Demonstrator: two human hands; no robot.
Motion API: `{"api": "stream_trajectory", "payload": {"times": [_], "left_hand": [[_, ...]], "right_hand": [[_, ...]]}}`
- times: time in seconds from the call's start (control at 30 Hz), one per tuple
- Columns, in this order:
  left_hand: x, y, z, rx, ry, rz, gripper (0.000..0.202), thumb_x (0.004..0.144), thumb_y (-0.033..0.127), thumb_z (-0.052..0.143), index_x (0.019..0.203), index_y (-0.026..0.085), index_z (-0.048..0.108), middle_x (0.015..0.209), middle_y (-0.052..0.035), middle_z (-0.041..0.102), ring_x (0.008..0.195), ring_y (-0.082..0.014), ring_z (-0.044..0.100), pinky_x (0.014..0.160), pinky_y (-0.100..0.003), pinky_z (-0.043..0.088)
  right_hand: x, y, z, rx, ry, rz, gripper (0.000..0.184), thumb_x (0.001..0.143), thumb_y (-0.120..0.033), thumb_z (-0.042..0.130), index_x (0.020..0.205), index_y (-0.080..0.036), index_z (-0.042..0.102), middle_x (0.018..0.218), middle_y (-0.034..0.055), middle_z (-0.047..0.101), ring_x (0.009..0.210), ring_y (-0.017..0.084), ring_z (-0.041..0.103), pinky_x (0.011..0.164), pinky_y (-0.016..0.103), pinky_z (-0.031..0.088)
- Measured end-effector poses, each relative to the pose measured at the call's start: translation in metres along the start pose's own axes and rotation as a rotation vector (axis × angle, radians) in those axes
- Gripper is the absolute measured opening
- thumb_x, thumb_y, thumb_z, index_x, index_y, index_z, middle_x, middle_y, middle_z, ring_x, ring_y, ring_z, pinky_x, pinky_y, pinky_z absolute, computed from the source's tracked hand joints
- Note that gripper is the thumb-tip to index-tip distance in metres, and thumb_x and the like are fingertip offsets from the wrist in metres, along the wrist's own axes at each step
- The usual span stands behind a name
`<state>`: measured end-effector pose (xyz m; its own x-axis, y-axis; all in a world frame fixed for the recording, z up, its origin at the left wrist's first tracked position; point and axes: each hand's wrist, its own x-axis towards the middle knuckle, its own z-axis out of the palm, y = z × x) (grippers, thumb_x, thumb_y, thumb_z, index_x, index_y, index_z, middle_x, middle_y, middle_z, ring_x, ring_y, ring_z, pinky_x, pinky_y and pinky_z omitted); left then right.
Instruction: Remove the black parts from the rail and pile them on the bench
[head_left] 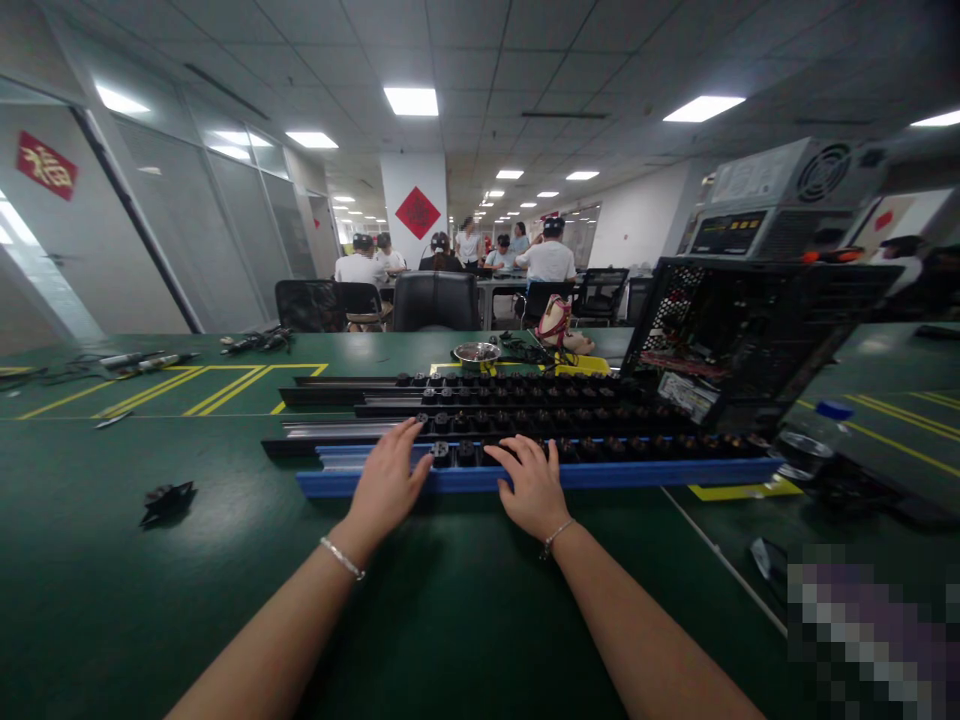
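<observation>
Several long rails lie across the green table point(112, 560), each lined with small black round parts. The nearest is a blue rail point(637, 472); black rails point(360, 405) lie behind it. My left hand point(386, 480) rests on the blue rail with fingers stretched forward, touching a black part point(441, 452). My right hand point(531, 485) lies beside it on the same rail, fingers spread over the row of black parts. Neither hand visibly grips anything. Both wrists wear thin bracelets.
An open black computer case point(750, 340) stands at the right with a power supply point(780, 195) behind it. A metal bowl point(477, 352) sits behind the rails. A small black part point(166, 498) lies at the left. Several people sit at a far table point(495, 285).
</observation>
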<state>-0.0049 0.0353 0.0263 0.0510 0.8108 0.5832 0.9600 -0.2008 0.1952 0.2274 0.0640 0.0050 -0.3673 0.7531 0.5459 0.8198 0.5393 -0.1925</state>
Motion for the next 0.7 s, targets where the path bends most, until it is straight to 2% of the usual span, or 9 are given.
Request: {"api": "stream_trajectory", "payload": {"times": [0.1, 0.2, 0.3, 0.43, 0.53, 0.7], "left_hand": [[0.004, 0.031, 0.018, -0.016, -0.040, -0.006, 0.045, 0.089, 0.038, 0.037, 0.128, 0.016, 0.042, 0.128, -0.0108, 0.052, 0.119, -0.0212, 0.046, 0.102, -0.038, 0.037], [0.006, 0.043, 0.027, 0.017, -0.044, -0.054, 0.040, 0.088, 0.036, 0.039, 0.121, 0.016, 0.049, 0.119, -0.0109, 0.058, 0.110, -0.0234, 0.052, 0.095, -0.039, 0.041], [0.006, 0.044, 0.030, 0.026, -0.037, -0.077, 0.037, 0.087, 0.036, 0.042, 0.117, 0.017, 0.052, 0.117, -0.0106, 0.059, 0.107, -0.0233, 0.054, 0.093, -0.037, 0.042], [0.006, 0.042, 0.029, 0.019, -0.043, -0.133, 0.042, 0.087, 0.034, 0.044, 0.124, 0.014, 0.047, 0.117, -0.0110, 0.059, 0.108, -0.0230, 0.054, 0.094, -0.036, 0.042], [0.006, 0.040, 0.027, 0.041, -0.070, -0.189, 0.041, 0.087, 0.034, 0.043, 0.122, 0.013, 0.048, 0.114, -0.0120, 0.061, 0.105, -0.0241, 0.055, 0.091, -0.037, 0.042], [0.005, 0.038, 0.026, 0.047, -0.102, -0.214, 0.038, 0.088, 0.036, 0.041, 0.119, 0.015, 0.050, 0.111, -0.0107, 0.063, 0.099, -0.0230, 0.058, 0.087, -0.036, 0.044]], "right_hand": [[0.000, 0.000, -0.001, 0.002, 0.002, 0.006, 0.051, 0.074, -0.018, 0.048, 0.121, -0.035, 0.050, 0.125, 0.0011, 0.051, 0.123, 0.023, 0.035, 0.108, 0.056, 0.005], [-0.001, -0.001, -0.001, 0.013, 0.001, 0.008, 0.050, 0.074, -0.018, 0.049, 0.121, -0.035, 0.051, 0.125, 0.0017, 0.051, 0.123, 0.024, 0.035, 0.107, 0.057, 0.005], [0.000, -0.001, -0.001, 0.018, 0.001, 0.011, 0.050, 0.074, -0.018, 0.049, 0.121, -0.035, 0.051, 0.125, 0.0020, 0.051, 0.123, 0.024, 0.035, 0.107, 0.057, 0.005], [0.000, -0.001, -0.001, 0.009, -0.001, 0.016, 0.051, 0.074, -0.018, 0.048, 0.122, -0.036, 0.049, 0.125, 0.0007, 0.051, 0.124, 0.023, 0.034, 0.107, 0.056, 0.005], [0.000, -0.001, 0.000, 0.012, 0.002, 0.015, 0.051, 0.074, -0.018, 0.048, 0.122, -0.037, 0.049, 0.125, -0.0002, 0.051, 0.124, 0.022, 0.034, 0.108, 0.056, 0.004], [0.000, -0.001, 0.000, 0.016, 0.004, 0.012, 0.051, 0.073, -0.017, 0.049, 0.121, -0.035, 0.050, 0.125, 0.0011, 0.051, 0.124, 0.023, 0.035, 0.107, 0.056, 0.004]]}}
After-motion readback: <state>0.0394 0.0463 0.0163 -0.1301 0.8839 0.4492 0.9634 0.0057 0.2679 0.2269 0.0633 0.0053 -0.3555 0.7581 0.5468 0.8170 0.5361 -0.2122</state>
